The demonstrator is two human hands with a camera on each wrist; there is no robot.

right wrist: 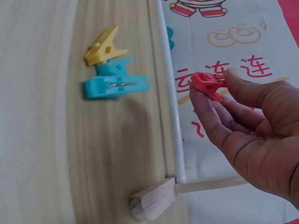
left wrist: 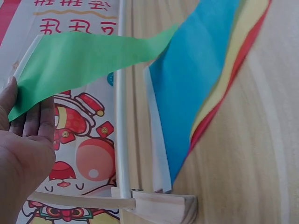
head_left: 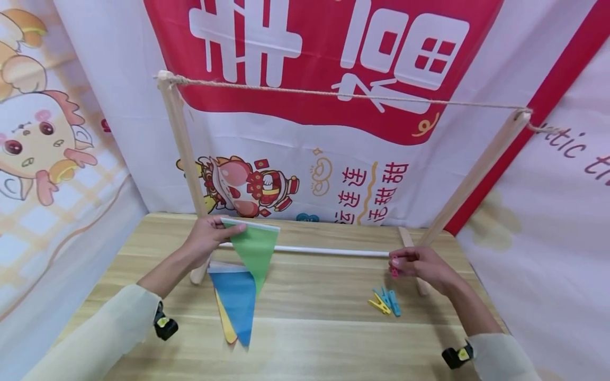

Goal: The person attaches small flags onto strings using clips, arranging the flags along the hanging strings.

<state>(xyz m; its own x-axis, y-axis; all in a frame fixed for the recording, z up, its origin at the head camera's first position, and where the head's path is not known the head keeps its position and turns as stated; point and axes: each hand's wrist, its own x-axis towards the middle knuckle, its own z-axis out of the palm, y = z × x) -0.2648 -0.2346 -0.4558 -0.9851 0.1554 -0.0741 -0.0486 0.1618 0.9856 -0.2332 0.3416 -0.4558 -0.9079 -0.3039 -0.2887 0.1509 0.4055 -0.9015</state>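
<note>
My left hand pinches a green triangular pennant by the corner of its white top edge, and its tip hangs over the pile below. That pile is a blue pennant lying on a yellow one, with a red edge showing in the left wrist view. My right hand holds a red clothespin between thumb and fingers, just above the table by the right post. Closer to me lie a yellow clothespin and two blue clothespins.
A wooden frame stands on the table, with a left post, a right post and a white crossbar low down. Twine runs between the post tops. Printed cloth hangs behind and at both sides.
</note>
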